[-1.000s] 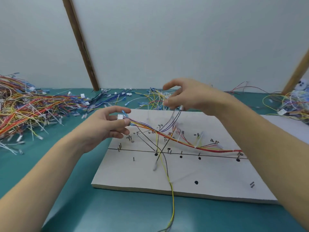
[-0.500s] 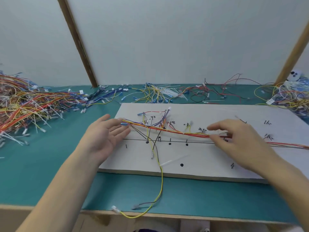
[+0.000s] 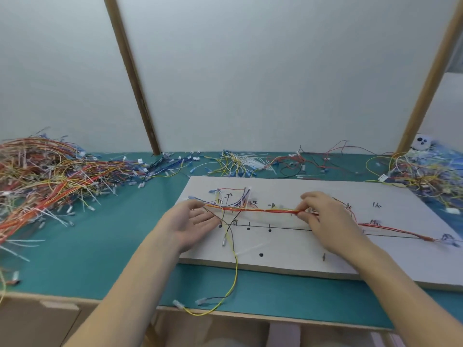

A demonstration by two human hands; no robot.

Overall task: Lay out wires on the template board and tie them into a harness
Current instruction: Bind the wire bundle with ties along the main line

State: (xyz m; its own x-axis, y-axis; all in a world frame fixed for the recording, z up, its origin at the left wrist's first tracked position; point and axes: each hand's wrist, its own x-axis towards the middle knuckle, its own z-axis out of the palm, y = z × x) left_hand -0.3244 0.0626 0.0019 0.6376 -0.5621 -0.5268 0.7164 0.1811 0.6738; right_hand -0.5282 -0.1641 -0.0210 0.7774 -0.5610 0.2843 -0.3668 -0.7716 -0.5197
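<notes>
A white template board (image 3: 288, 249) with black lines, dots and pins lies on the teal table. A red, orange and yellow wire bundle (image 3: 263, 210) runs left to right across it, ending at the board's right edge. My right hand (image 3: 325, 219) pinches the bundle near its middle between thumb and fingertips. My left hand (image 3: 193, 221) lies open, palm up, at the board's left edge, with the bundle's left end passing over its fingertips. A yellow wire (image 3: 234, 276) and a black one hang from the bundle over the table's front edge.
A big heap of loose wires (image 3: 50, 176) covers the left of the table. Smaller wire piles (image 3: 240, 162) lie along the back wall, and another tangle (image 3: 426, 174) sits at the right. Two slanted wooden posts (image 3: 132, 78) rise behind the table.
My right hand came down from above the back of the board to the bundle and now pinches it. My left hand let go of the connector end and opened. The view tilted up.
</notes>
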